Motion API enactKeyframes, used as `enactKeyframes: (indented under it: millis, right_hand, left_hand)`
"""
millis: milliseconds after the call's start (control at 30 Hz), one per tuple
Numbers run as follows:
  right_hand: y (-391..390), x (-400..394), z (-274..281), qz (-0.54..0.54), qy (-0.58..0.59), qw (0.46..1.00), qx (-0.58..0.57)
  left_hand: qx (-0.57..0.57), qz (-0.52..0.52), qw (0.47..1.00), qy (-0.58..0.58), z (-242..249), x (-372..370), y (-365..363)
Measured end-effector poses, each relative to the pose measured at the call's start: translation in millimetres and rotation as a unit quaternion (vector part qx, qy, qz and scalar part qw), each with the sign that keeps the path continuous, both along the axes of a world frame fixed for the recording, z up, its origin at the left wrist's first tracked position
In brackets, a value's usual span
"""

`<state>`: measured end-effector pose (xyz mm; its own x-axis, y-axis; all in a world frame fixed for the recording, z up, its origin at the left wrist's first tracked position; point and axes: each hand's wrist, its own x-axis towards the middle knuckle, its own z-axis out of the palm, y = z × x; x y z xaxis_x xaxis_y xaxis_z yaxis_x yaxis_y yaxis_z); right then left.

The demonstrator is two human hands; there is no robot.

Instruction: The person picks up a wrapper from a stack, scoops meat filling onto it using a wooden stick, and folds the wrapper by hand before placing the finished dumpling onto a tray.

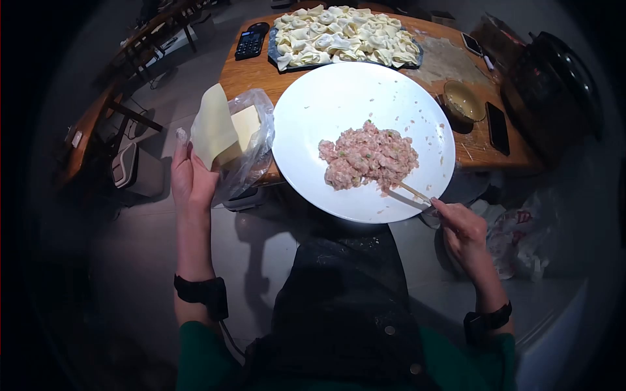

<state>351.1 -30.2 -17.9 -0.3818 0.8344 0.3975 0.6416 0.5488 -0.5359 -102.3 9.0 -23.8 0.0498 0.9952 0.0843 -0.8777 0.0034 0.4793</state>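
Observation:
My left hand (191,177) is closed on a thin pale wonton wrapper (215,127) that stands up and curls at the top. Just right of it, a clear plastic bag (262,111) holds a stack of wrappers (246,127). My right hand (462,225) grips a thin wooden stick (412,191), its far end touching the minced meat filling (372,156). The filling, pink with green flecks, lies heaped in a large white bowl (313,98) at the table's near edge. Smears of meat cling to the bowl's inner wall.
Filled wontons (342,36) crowd a dark tray at the back of the wooden table (228,75). Around it are a black handset (252,40), a small bowl (464,101), a dark phone (497,128) and a white-edged phone (471,43). A black cooker (551,85) stands right.

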Motion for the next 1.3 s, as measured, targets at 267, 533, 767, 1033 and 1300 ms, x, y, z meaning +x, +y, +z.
enactKeyframes:
  millis: [267, 533, 767, 1033, 1300]
  right_hand:
    - [8.7, -3.7, -9.5, -0.021, -0.191, 0.975, 0.109]
    - [11.8, -7.6, -2.9, -0.024, -0.169, 0.973, 0.153]
    - [2.5, -12.5, -7.9, 0.002, -0.221, 0.970, 0.103]
    - [-9.2, -20.4, -8.6, -0.001, -0.203, 0.975, 0.089]
    - [0.2, -10.4, -10.6, 0.005, -0.166, 0.984, 0.069]
  left_hand:
    - [-0.097, -0.031, 0.990, -0.098, -20.2, 71.5, -71.9]
    - [-0.262, -0.090, 0.960, -0.042, -69.1, 100.6, -109.6]
    - [-0.324, -0.140, 0.935, 0.023, -66.5, 132.6, -105.1]
    - [-0.246, -0.237, 0.939, 0.025, -56.7, 170.0, -86.8]
    - [-0.217, -0.237, 0.947, -0.003, -45.7, 176.0, -83.7]
